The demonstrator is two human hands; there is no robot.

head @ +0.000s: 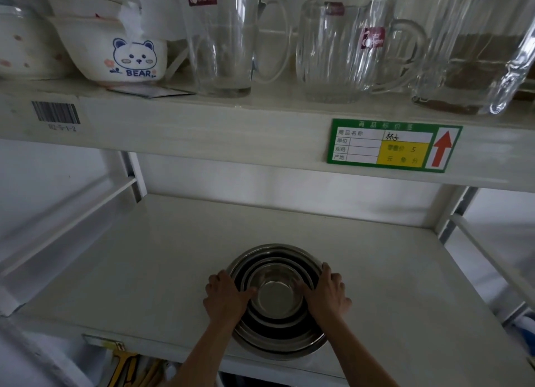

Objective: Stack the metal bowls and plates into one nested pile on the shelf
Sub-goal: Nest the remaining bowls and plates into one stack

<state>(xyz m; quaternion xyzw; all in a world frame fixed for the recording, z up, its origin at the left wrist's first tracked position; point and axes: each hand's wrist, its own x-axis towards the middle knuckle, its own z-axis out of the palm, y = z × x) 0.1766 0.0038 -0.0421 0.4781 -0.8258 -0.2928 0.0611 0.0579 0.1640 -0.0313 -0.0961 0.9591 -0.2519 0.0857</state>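
Nesting looks basically done: one pile of metal bowls [276, 299] sits on the lower shelf [144, 270], near the front edge, roughly centre, with the near rim of the biggest bowl slightly overhanging the shelf lip. I count several concentric rims, smallest bowl in the middle, bottom visible and empty. Can't tell which of the outer rings are plates and which are bowls, since they all read as round steel rims. Left hand [227, 295] is on the left side of the pile, fingers curled over the outer rims, thumb reaching in toward the inner bowl; grip is closed on the pile. Right hand [325, 295] mirrors it on the right side, fingers wrapped on the rim, also clamped on the pile. No loose metal pieces anywhere else on that shelf in view. What's left, my guess: square the pile up, maybe push it back from the edge, then let go. Upper shelf holds glass mugs [341, 50] and a bear-print bowl [115, 53], well apart from the work, not involved.
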